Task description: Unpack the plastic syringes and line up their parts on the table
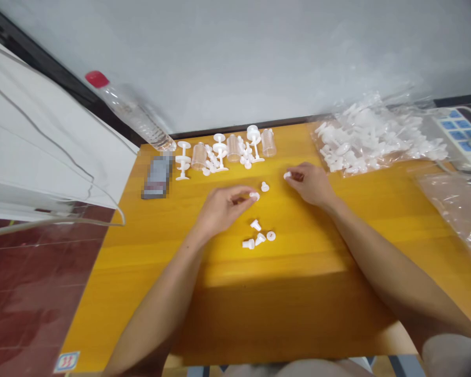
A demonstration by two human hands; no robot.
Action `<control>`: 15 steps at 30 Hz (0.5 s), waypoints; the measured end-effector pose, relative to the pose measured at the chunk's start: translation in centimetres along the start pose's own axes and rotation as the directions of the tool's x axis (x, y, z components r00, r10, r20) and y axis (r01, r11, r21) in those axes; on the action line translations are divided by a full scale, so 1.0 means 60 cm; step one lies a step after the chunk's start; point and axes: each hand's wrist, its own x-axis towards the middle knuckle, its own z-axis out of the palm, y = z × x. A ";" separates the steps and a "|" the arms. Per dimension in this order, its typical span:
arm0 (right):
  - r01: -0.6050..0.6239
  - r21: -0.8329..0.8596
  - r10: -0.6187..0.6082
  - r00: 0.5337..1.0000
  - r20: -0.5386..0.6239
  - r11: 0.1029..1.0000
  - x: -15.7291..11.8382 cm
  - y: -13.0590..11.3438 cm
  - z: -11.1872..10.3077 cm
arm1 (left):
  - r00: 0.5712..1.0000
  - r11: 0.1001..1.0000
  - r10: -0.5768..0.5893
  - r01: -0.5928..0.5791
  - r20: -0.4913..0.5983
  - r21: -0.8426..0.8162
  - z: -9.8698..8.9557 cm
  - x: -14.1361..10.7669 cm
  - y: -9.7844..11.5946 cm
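Note:
My left hand (228,207) pinches a small white plastic cap (255,196) between thumb and fingertips above the table. Over to the right, my right hand (309,182) grips another small white plastic piece (287,175) at its fingertips; the fingers partly cover it. Between the hands a single white flanged cap (265,186) rests on the wood. Several more such caps (260,239) lie loose below my left hand, some on their sides. Behind the hands stand clear plastic cylinders (233,148), white plunger-like stems with discs (220,152) and little heaps of small white parts (246,153).
A bottle with a red cap (133,115) leans at the back left near a blurred phone-like object (156,177). At the back right lies a clear bag of white parts (377,139), beside a power strip (461,136). Another clear bag (459,209) is at right. A wall borders the yellow table (141,272).

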 end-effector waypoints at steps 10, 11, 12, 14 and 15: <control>-0.078 -0.189 0.078 0.997 -0.004 0.979 0.201 0.018 -0.011 | 0.977 0.914 0.190 -0.140 -0.097 0.381 0.057 0.321 0.047; -0.068 -0.203 0.073 0.997 0.017 0.977 0.212 0.021 -0.014 | 0.978 0.888 0.194 -0.139 -0.082 0.438 0.069 0.338 0.040; -0.054 -0.212 0.062 0.997 0.034 0.976 0.221 0.023 -0.016 | 0.978 0.868 0.198 -0.142 -0.069 0.476 0.080 0.351 0.032; -0.016 -0.204 0.031 0.997 0.067 0.979 0.234 0.026 -0.020 | 0.978 0.847 0.199 -0.143 -0.055 0.512 0.096 0.363 0.016; -0.001 -0.185 0.017 0.996 0.085 0.983 0.239 0.025 -0.021 | 0.979 0.843 0.195 -0.140 -0.052 0.519 0.101 0.365 0.011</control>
